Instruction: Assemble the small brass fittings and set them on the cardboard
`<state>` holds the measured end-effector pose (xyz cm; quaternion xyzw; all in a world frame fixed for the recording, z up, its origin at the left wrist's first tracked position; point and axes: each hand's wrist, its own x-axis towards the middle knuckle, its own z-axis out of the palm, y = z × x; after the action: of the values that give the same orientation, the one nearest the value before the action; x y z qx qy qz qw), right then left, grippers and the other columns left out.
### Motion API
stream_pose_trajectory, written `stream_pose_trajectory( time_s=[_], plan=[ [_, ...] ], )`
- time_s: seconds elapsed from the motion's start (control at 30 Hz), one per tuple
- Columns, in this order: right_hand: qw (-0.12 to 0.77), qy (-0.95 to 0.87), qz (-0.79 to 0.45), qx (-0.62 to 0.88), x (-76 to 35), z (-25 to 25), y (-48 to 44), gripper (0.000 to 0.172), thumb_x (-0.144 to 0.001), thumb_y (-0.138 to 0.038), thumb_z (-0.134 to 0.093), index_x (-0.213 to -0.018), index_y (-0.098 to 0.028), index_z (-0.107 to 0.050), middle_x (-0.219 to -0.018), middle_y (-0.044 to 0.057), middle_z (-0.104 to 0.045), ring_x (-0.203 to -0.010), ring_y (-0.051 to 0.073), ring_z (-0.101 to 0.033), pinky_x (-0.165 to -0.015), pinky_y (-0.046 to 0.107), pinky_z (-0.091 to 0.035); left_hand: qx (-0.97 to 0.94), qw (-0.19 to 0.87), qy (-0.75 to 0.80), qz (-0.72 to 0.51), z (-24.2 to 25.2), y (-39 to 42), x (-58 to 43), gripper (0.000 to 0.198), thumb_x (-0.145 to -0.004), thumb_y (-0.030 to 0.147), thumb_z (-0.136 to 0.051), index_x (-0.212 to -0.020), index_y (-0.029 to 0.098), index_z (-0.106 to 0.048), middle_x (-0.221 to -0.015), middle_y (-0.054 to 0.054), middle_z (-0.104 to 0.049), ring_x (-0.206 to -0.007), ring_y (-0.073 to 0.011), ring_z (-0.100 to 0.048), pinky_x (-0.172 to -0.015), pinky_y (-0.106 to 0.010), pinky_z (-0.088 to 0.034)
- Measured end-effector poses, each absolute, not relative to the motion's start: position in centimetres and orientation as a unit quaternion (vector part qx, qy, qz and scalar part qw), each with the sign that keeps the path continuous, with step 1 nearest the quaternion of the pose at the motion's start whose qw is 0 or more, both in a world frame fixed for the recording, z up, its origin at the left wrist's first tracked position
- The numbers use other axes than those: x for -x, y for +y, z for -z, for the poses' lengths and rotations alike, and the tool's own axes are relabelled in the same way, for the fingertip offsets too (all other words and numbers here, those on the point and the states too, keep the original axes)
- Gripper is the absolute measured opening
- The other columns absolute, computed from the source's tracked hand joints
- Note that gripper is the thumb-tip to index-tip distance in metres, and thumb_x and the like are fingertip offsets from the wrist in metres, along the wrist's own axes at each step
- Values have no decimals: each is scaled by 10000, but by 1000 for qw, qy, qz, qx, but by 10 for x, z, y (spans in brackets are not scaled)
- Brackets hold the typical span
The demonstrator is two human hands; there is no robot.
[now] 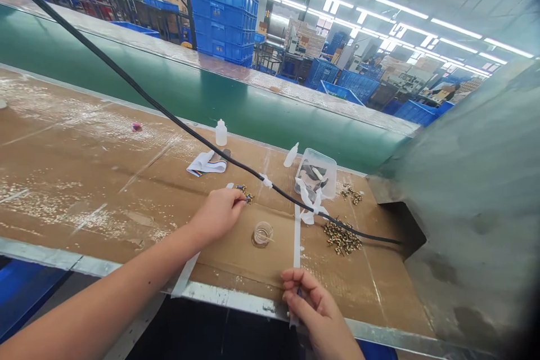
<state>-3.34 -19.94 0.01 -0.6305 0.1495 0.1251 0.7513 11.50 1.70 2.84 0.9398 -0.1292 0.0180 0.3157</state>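
Observation:
My left hand [217,214] reaches over the cardboard-covered bench with thumb and fingers pinched together. Its fingertips touch the edge of a small cluster of brass-coloured parts [241,188], some with blue on them; what is in the pinch is too small to make out. Near the front edge, my right hand [312,306] has its fingers curled in, and a small bluish bit shows between thumb and fingers. Between the hands stands a small clear cup [262,234] with a thin stick leaning in it. A larger pile of small brass parts [342,237] lies to the right.
A black cable [177,121] crosses above the bench, tied with white strips [312,202]. Behind are a clear plastic tub [331,171], two white bottles [221,134] and a folded striped strap [206,164]. A metal housing [472,208] bounds the right; a green conveyor [270,107] runs beyond.

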Motion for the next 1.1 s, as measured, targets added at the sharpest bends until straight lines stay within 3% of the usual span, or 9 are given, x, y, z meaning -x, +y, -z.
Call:
stream_pose_trajectory(
  time_s=[0.1,0.27,0.37,0.47,0.6,0.7,0.9,1.1],
  plan=[
    [760,143,-118,622,35,6,-201,240,-699,-317,-731,-869,-155,-680,-790,45,-612,-728,149,-549,-599,208,-411,-940,315,-125,-39,-24,14,-127,224,-809,222,-487,-876,156,-691,-876,-102,-708,-846,-260,-630,-757,-337,-450],
    [778,129,-133,601,36,18,-206,208,-718,-312,-705,-859,-160,-689,-783,63,-666,-692,147,-558,-684,249,-425,-932,344,-104,-54,-16,25,-122,304,-791,217,-494,-1048,111,-618,-908,-116,-679,-834,-257,-624,-771,-367,-473],
    [768,96,-111,623,35,22,-206,211,-750,-371,-695,-821,-172,-704,-819,56,-649,-715,148,-563,-711,248,-433,-922,370,-99,-52,-14,33,-102,267,-812,256,-492,-1020,131,-604,-900,-95,-668,-803,-231,-622,-754,-350,-487],
    [747,63,-58,660,35,22,-201,233,-771,-417,-689,-815,-190,-721,-921,74,-640,-864,194,-582,-767,258,-460,-894,436,-103,-12,-12,30,-69,217,-848,318,-479,-938,169,-609,-867,-57,-668,-786,-189,-626,-737,-299,-503],
    [707,9,30,707,33,16,-186,234,-852,-426,-609,-929,-233,-716,-1062,89,-644,-1015,231,-587,-871,302,-479,-744,645,-34,170,-10,12,-21,223,-823,370,-560,-886,160,-604,-771,-39,-633,-741,-183,-607,-680,-290,-501],
    [639,-54,107,760,33,11,-170,222,-927,-348,-507,-1033,-272,-687,-1132,76,-639,-1087,222,-574,-942,324,-461,-636,728,-5,256,-11,-3,0,259,-793,370,-635,-923,148,-609,-812,-55,-639,-770,-180,-595,-682,-280,-490],
    [550,-121,151,813,36,17,-147,368,-948,-173,-386,-1245,-279,-574,-1290,72,-564,-1187,231,-529,-960,354,-483,-536,793,32,289,-12,-10,3,250,-747,324,-725,-882,128,-648,-801,-55,-658,-744,-148,-569,-700,-257,-455],
    [517,-163,124,831,36,12,-143,493,-917,-66,-320,-1351,-257,-454,-1415,55,-432,-1288,207,-423,-1053,359,-404,-501,812,45,297,-14,-10,0,213,-695,267,-772,-817,140,-651,-773,-28,-647,-764,-157,-572,-741,-270,-454]
  ],
)
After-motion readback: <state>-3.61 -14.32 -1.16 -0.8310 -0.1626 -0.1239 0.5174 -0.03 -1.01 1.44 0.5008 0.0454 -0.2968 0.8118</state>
